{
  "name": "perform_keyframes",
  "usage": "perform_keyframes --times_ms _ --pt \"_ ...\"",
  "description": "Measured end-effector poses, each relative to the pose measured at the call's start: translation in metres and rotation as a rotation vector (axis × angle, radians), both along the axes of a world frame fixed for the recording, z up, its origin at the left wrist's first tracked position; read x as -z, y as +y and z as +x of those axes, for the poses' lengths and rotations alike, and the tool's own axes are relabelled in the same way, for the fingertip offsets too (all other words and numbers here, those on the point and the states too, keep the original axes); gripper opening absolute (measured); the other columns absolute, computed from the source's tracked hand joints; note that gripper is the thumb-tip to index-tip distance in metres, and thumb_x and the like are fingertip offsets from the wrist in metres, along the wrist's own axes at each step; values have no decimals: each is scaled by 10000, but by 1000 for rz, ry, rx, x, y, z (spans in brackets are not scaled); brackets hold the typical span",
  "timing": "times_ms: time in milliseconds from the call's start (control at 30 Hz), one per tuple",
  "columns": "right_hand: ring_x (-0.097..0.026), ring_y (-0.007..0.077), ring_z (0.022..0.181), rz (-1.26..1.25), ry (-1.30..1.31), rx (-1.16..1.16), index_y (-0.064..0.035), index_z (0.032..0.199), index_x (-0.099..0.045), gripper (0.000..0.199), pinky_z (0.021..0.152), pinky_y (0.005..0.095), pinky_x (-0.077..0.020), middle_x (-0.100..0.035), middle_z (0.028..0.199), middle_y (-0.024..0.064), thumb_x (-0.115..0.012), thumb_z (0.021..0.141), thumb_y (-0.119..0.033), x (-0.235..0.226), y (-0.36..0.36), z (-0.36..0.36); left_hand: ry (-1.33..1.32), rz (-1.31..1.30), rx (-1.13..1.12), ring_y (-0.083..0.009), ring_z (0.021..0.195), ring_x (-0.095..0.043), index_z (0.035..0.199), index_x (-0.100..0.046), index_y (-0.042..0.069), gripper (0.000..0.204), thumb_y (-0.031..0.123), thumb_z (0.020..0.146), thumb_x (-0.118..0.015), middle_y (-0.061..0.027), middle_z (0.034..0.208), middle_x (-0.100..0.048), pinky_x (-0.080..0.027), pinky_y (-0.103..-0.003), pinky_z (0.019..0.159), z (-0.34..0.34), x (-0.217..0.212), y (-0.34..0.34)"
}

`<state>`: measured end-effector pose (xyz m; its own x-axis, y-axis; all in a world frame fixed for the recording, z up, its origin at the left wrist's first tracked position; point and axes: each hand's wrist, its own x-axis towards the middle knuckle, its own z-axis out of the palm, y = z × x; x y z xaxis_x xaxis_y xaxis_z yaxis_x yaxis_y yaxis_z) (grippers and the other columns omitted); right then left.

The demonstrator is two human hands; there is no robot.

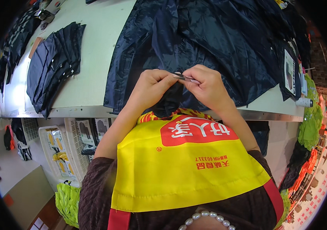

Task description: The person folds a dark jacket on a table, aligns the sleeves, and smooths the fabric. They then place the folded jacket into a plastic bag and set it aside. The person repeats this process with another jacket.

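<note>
A large dark navy garment (224, 50) of thin, shiny fabric lies spread over the pale table, its lower part hanging over the near edge in front of me. Both of my hands meet above it near that edge. My left hand (152, 87) is closed, thumb and forefinger pinching a bit of the dark fabric. Closed as well, my right hand (207, 85) grips a slim metal tool (188, 79), which looks like thread snips. The tool's tip points left and reaches my left fingertips. What exactly lies at the tip is too small to make out.
A fanned stack of dark fabric pieces (56, 65) lies on the table (98, 38) at the left. A thread spool (304, 102) and a printed package (289, 71) are at the right edge. White baskets (52, 153) stand below, with bright green fabric (67, 203) beside them.
</note>
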<state>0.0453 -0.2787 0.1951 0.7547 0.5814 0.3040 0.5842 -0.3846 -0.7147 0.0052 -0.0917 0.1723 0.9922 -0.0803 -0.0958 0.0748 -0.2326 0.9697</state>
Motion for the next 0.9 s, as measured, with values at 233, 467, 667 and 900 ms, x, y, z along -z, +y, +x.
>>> perform_keyframes --times_ms 233,467,667,900 --pt "-584 260 646 75 -55 -44 -34 804 -576 107 566 305 -466 -564 744 104 -666 749 -51 -4 2 -12 206 -522 -111 -26 626 -504 743 -661 -30 237 166 860 -598 9 660 -602 -371 -204 549 0 4 -13" --pt "-542 101 735 341 501 -71 22 1057 -567 256 669 213 -414 -581 835 74 -563 903 -182 -9 -45 1 287 -696 -144 -55 671 -590 799 -689 -11 246 198 883 -590 -14 754 -668 -445 -186 628 -5 1 -16" --pt "-588 228 679 -106 -41 -55 -25 1013 -597 247 595 277 -458 -600 824 103 -604 876 -230 -5 -54 5 283 -739 -107 -113 668 -651 855 -678 16 214 193 900 -565 -60 783 -688 -509 -209 636 -4 4 -14" --pt "-588 222 616 -194 -259 -120 -37 981 -593 289 519 295 -456 -580 761 74 -670 820 -264 -2 -49 10 319 -642 -135 -86 644 -623 826 -682 -20 273 215 885 -555 -50 749 -672 -479 -196 606 -4 -8 -18"
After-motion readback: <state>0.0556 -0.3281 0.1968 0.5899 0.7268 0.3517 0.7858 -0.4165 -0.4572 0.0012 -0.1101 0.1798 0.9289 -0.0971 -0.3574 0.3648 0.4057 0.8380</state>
